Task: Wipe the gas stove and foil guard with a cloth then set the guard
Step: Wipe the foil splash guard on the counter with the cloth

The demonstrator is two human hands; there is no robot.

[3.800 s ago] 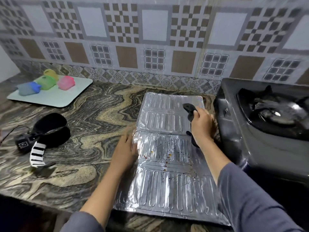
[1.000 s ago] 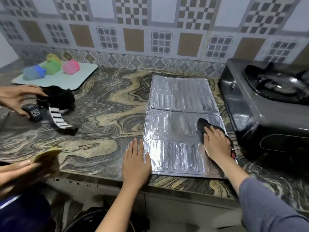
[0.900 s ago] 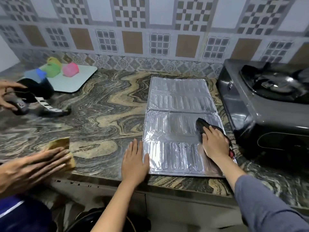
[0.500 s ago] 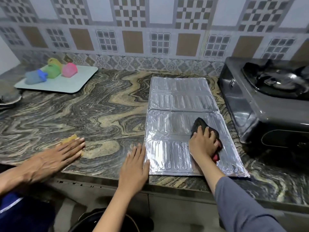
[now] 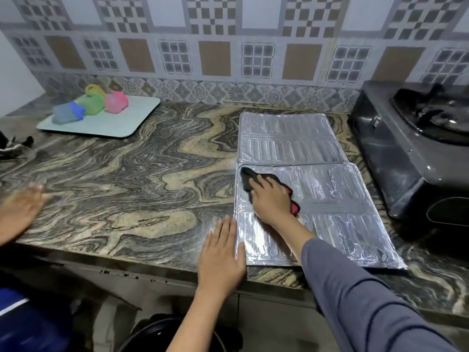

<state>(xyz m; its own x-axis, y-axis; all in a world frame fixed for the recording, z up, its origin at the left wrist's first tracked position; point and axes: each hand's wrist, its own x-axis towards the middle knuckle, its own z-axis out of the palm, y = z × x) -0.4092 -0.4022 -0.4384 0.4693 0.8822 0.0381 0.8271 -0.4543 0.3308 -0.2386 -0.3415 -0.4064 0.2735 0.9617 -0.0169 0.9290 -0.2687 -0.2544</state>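
Silver ribbed foil guard (image 5: 342,194) lies flat on marbled stone desk (image 5: 139,179), black gas stove (image 5: 396,153) just right of it. Right hand (image 5: 271,199) presses black cloth with a red patch (image 5: 247,177) on the guard's near panel, left part, fingers laid over it. Left hand (image 5: 220,257) is flat, fingers straight, at the guard's near-left edge. Best: pin that edge hard and use short overlapping strokes along the ribs, since foil creases easily. Cloth is mostly under the palm, the thumb is hidden, glare masks any leftover spots, and the stove is cut off right of the guard.
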